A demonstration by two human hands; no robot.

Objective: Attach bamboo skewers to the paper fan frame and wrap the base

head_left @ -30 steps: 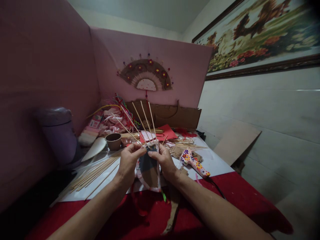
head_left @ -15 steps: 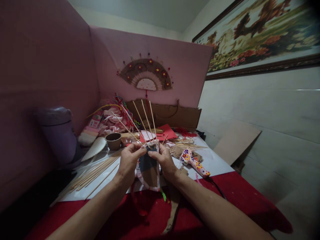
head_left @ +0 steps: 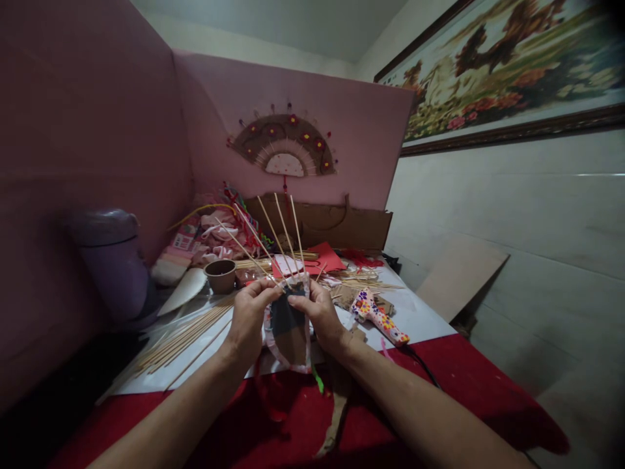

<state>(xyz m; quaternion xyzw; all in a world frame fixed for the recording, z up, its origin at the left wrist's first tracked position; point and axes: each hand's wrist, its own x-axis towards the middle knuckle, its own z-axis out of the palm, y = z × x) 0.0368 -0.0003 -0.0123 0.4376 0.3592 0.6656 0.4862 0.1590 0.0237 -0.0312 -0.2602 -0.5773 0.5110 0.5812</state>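
Between my hands is a cardboard fan base [head_left: 295, 348] with a pale fabric edge and a dark upper patch. Several thin wooden sticks [head_left: 278, 228] fan upward from its top edge. My left hand [head_left: 249, 316] pinches the upper left corner, close to the lowest stick. On the right side, my right hand [head_left: 325, 319] grips the base with its thumb lying across the dark patch. The fingers behind the base are hidden. A green strip [head_left: 318, 381] hangs from the lower right corner.
A flower-patterned glue gun [head_left: 378, 316] lies to the right, its cord trailing. Loose sticks [head_left: 190, 335] spread at left beside a brown cup [head_left: 221, 276] and a purple container [head_left: 110, 260]. A finished fan [head_left: 286, 146] hangs on the pink panel; red paper [head_left: 325, 257] lies behind my hands.
Both hands keep the same grip on the fan base. My left hand has shifted very slightly left; the whole view has drifted a little.
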